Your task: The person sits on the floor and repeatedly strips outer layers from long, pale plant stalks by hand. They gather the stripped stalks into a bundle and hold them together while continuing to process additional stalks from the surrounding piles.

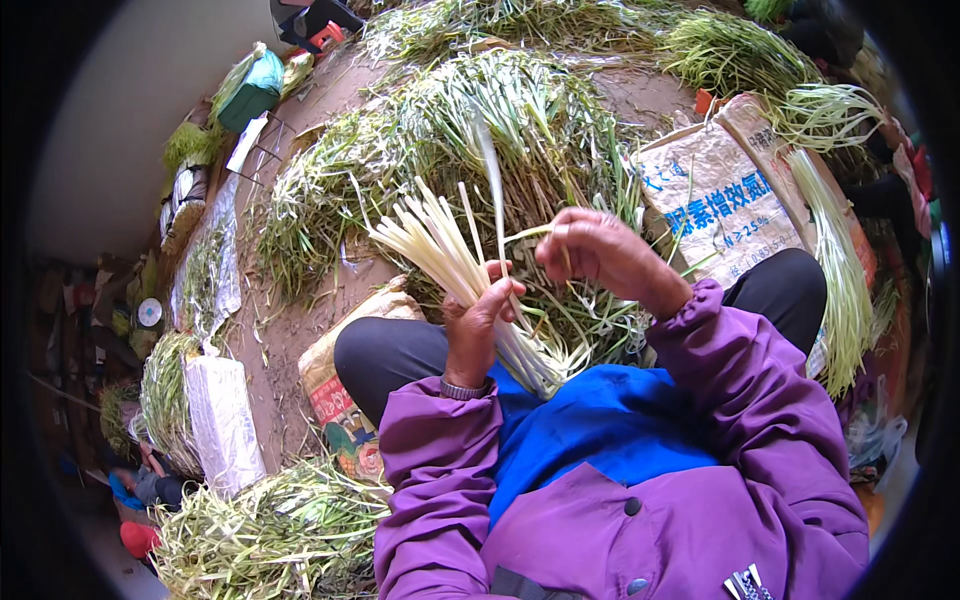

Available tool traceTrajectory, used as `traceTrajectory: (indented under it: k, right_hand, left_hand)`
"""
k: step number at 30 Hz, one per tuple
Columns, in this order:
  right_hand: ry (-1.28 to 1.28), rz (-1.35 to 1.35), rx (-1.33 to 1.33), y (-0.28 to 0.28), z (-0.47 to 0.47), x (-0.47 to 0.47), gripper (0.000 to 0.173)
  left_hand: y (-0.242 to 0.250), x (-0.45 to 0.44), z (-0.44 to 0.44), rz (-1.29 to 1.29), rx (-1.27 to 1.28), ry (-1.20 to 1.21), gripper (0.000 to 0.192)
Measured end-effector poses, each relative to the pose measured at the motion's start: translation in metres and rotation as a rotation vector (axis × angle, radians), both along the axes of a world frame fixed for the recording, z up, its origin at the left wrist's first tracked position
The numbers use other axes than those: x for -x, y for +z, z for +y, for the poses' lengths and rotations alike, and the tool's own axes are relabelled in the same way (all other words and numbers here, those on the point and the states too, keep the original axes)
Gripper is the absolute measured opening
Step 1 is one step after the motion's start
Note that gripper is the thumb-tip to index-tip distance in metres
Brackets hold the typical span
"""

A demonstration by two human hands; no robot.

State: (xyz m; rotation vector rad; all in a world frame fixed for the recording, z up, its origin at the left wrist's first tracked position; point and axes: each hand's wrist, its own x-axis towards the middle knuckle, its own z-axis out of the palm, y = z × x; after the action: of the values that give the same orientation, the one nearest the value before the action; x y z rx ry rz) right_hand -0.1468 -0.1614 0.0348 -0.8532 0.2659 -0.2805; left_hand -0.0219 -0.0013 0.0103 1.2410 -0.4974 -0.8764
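My left hand (480,315) is closed around a bundle of pale, whitish-yellow plant stalks (435,244), whose other ends rest towards the blue cloth (600,435) on my lap. One stalk stands upright along my left fingertips. Just to the right, my right hand (600,251) is raised with its fingers curled, and a thin yellowish leaf strip (529,233) runs from the upright stalk to its fingers. Beyond both hands lies a large heap of green leafy stalks (517,112).
Woven sacks with printing (720,195) lie at right, with a pale green bundle (832,277) over them. More cut greens (277,532) are piled at lower left, near a white wrapped bundle (223,420). Another person (154,484) is at the far lower left.
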Motion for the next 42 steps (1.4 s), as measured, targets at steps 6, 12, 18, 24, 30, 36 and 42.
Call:
traceTrajectory:
  k: [6, 12, 18, 24, 30, 36, 42]
  right_hand:
    - [-0.163, -0.257, 0.051, 0.025, -0.077, 0.014, 0.022]
    - [-0.666, -0.212, 0.218, 0.081, -0.165, 0.060, 0.024]
    - [-1.185, -0.073, 0.507, 0.117, -0.241, 0.120, 0.022]
    - [-0.397, 0.473, 0.966, 0.036, -0.170, 0.106, 0.029]
    - [0.295, 0.237, 0.886, -0.041, 0.008, 0.020, 0.032]
    - [0.304, 0.221, 0.854, -0.026, 0.026, -0.006, 0.021]
    - [0.191, 0.105, 0.844, -0.030, 0.031, -0.009, 0.033]
  left_hand:
    - [0.001, -0.006, 0.008, 0.065, -0.063, -0.243, 0.031]
    - [0.003, -0.010, 0.015, 0.087, -0.033, -0.299, 0.028]
    - [0.006, -0.019, 0.023, 0.144, -0.035, -0.229, 0.031]
    - [-0.002, -0.022, 0.022, 0.357, 0.114, -0.123, 0.030]
    - [-0.007, -0.021, 0.015, 0.314, 0.143, -0.088, 0.031]
    - [-0.004, -0.017, 0.015, 0.197, 0.124, -0.005, 0.027]
    - [0.000, -0.017, 0.016, 0.119, 0.062, -0.041, 0.032]
